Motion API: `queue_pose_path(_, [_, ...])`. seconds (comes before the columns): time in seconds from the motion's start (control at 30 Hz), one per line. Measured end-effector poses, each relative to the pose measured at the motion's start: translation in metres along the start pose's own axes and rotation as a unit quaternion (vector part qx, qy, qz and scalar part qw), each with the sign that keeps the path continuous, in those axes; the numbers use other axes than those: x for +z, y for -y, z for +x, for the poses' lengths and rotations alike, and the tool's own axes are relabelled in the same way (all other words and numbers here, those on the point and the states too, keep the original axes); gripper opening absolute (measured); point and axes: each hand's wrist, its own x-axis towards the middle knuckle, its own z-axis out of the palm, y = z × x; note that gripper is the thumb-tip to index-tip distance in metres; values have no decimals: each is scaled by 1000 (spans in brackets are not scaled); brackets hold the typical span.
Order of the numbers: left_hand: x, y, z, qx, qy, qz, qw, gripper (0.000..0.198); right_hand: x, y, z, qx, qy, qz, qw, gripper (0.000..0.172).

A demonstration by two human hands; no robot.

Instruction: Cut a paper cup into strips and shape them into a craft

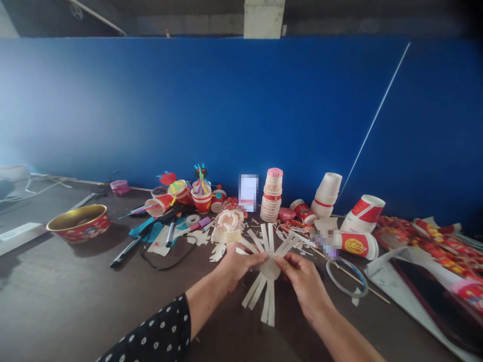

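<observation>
Blue panel (211, 110): at my twelve o'clock, rising behind the dark surface (49, 301). White strip-cut paper piece (270, 271): between five and six o'clock in my remote view, its strips spreading from a rounded centre. Red-and-gold bowl (85, 229): between nine and ten o'clock from the piece. Cup stack (270, 203): twelve o'clock. Left hand (238, 264), right hand (302, 277): each clamped on the centre's edge, at ten and two o'clock. Pale ring (365, 286): three o'clock.

Forearms (211, 296) angled inward, left grip (240, 264) pinching, right grip (301, 275) pinching, thumbs (258, 259) close.
</observation>
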Motion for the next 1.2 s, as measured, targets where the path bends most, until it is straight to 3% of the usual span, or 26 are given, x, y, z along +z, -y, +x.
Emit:
queue_pose_path(0.4, [9,1,-5,17,9,33,999,22,8,5,-6,58,52,138,987,33])
queue_pose_path(0.6, [15,6,-6,3,-3,-42,999,35,13,16,-6,114,47,264,957,25])
queue_pose_path(0.73, [16,6,-7,-30,2,-73,997,41,13,17,-6,134,39,271,952,23])
queue_pose_path(0.93, [3,0,-2,-28,10,30,999,33,9,9,-2,121,7,249,961,26])
queue_pose_path(1.07, [-2,-3,0,-85,-13,115,990,24,6,4,2,112,-33,252,961,30])
queue_pose_path(1.2, [-3,-2,1,-60,-29,121,990,16,5,2,1,111,-7,243,964,29])
